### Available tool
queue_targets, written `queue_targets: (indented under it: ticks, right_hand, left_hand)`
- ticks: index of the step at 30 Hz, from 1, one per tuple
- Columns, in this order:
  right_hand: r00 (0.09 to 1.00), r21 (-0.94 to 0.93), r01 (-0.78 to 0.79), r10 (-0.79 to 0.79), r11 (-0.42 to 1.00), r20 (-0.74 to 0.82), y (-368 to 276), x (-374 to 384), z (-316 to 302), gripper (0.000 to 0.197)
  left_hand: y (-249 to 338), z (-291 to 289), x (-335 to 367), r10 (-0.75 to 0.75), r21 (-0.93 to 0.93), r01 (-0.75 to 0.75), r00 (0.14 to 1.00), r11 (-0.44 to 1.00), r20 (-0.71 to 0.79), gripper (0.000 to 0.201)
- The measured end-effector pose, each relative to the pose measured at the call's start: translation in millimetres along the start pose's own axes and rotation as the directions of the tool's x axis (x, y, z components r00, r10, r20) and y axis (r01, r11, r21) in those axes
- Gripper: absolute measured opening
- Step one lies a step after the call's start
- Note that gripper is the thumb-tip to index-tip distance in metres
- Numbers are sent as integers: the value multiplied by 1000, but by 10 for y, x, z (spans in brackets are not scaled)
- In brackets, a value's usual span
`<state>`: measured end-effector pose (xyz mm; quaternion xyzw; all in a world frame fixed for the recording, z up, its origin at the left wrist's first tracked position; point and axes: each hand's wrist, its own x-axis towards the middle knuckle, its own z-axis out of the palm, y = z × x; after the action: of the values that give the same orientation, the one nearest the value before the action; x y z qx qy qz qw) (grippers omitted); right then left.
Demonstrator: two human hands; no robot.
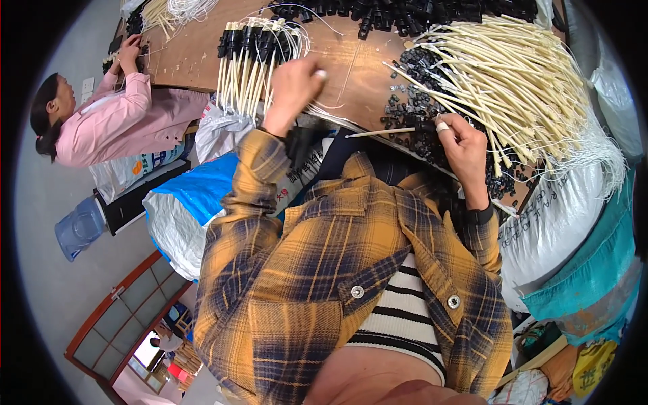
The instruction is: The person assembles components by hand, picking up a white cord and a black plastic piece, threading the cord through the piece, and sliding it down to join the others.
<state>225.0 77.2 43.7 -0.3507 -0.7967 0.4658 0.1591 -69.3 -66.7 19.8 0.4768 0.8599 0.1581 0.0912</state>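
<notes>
One surface (368, 81) is seen. On it, one row (248, 47) of socketed cream tubes is counted at the left, one large pile (503, 81) of cream tubes at the right and one heap of black sockets (405, 12) at the far side; their pieces overlap too much to be numbered. One tube (385, 132) is held by the right hand (466, 145) at its near edge. One water jug (81, 227) and one pink-clad person (115, 131) are counted to its left.
</notes>
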Motion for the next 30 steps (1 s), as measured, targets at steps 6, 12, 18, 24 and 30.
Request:
queue_targets:
  ticks: [6,12,18,24,30]
  right_hand:
    - [1000,42,-15,15,999,5,23,-27,40,11]
    - [997,96,-71,71,993,2,20,-29,-36,11]
    - [994,87,-80,72,993,88,33,47,14,10]
    - [992,156,-124,122,980,18,74,85,51,11]
    - [963,242,-268,263,933,54,0,244,89,14]
  left_hand:
    - [772,421,97,464,-187,-458,886,869,-15,25]
    - [402,314,167,206,-368,-228,974,902,-98,24]
    - [393,270,-36,338,-372,-319,941,872,-15,22]
    - [593,402,119,164,-403,-203,978,893,-129,28]
    - [1359,174,24,383,-691,-523,848,499,-365,21]
